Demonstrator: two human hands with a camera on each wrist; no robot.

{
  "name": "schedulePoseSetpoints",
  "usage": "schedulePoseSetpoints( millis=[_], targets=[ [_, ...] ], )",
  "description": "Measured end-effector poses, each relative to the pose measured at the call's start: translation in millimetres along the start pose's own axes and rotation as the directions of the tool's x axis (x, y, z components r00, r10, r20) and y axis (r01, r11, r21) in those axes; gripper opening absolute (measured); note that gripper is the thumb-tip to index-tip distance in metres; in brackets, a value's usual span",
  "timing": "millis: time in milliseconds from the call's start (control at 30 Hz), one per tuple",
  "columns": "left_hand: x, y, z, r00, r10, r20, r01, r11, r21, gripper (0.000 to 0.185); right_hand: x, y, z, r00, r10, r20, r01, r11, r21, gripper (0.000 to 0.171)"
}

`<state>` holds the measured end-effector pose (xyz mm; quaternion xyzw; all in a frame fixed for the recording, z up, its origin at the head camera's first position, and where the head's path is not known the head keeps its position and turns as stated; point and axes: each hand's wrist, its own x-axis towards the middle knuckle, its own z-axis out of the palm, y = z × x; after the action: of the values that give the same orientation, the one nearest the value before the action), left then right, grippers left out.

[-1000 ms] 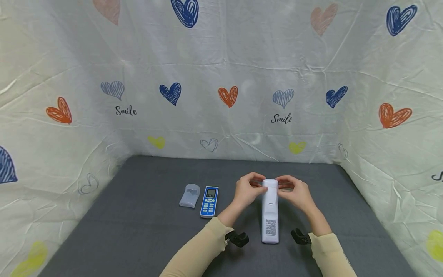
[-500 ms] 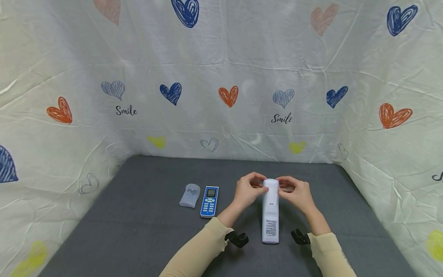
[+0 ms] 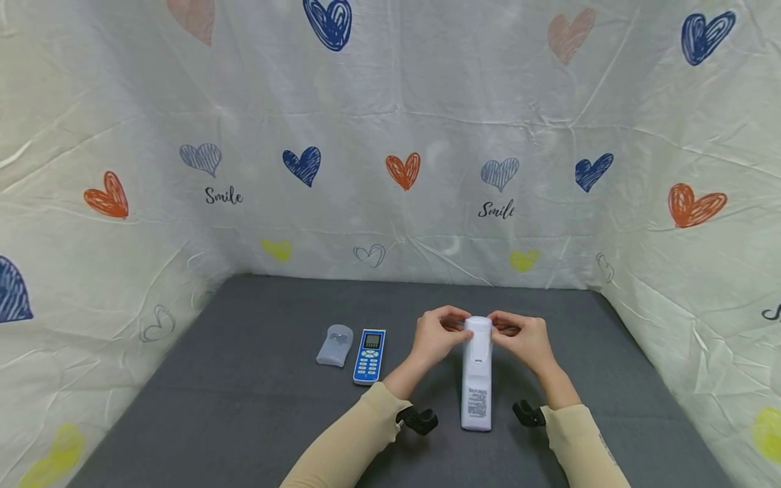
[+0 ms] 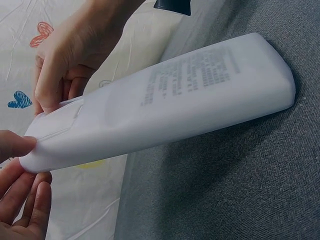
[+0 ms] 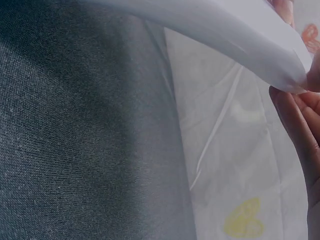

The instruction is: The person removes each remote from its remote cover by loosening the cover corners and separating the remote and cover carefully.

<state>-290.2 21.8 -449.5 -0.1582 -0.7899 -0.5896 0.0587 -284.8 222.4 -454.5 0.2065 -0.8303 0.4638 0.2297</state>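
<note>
A long white remote control (image 3: pixel 477 379) lies back side up, its printed label toward the person. My left hand (image 3: pixel 438 334) pinches its far end from the left, thumb on top and fingers at the underside. From the right, my right hand (image 3: pixel 522 337) pinches the same end. In the left wrist view the remote's near end rests on the cloth while its far end is raised; the outline of a battery cover (image 4: pixel 57 119) shows there, between the two thumbs. The right wrist view catches only the remote's side and the right fingers (image 5: pixel 295 120) beneath its end.
Left of the hands, a blue remote control (image 3: pixel 369 356) with white edges lies face up. Beside it is a small translucent plastic piece (image 3: pixel 335 345), like a cover or holder. Dark grey cloth (image 3: pixel 274 420) covers the table, and heart-printed white sheets (image 3: pixel 439 88) enclose three sides.
</note>
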Motion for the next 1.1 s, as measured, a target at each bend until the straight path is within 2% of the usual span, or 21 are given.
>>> schedulePoseSetpoints(
  millis=[233,467,633,867,1100],
  targets=[
    [0.6,-0.8,-1.5,1.0,0.01,0.006,-0.01,1.0,0.004,0.023,0.0,-34.8,-3.9,0.999,0.034,-0.031,-0.033,0.999,0.01,0.017],
    [-0.6,-0.8,-3.6,1.0,0.016,0.024,-0.017,1.0,0.018,0.023,-1.3,-0.5,11.9,0.979,0.149,-0.141,-0.142,0.988,0.057,0.015],
    [0.0,-0.8,-4.3,0.999,0.029,0.028,-0.03,0.999,0.026,0.021,-1.9,1.7,15.2,0.968,0.173,-0.18,-0.157,0.983,0.098,0.015],
    [0.2,1.7,-6.0,0.997,0.06,0.053,-0.063,0.996,0.061,0.022,-2.2,-1.6,14.8,0.971,0.16,-0.179,-0.145,0.985,0.09,0.016],
    [-0.1,2.7,-11.2,0.988,0.131,0.08,-0.14,0.981,0.132,0.019,-1.5,-7.9,14.5,0.972,0.182,-0.147,-0.165,0.978,0.125,0.017]
  ],
)
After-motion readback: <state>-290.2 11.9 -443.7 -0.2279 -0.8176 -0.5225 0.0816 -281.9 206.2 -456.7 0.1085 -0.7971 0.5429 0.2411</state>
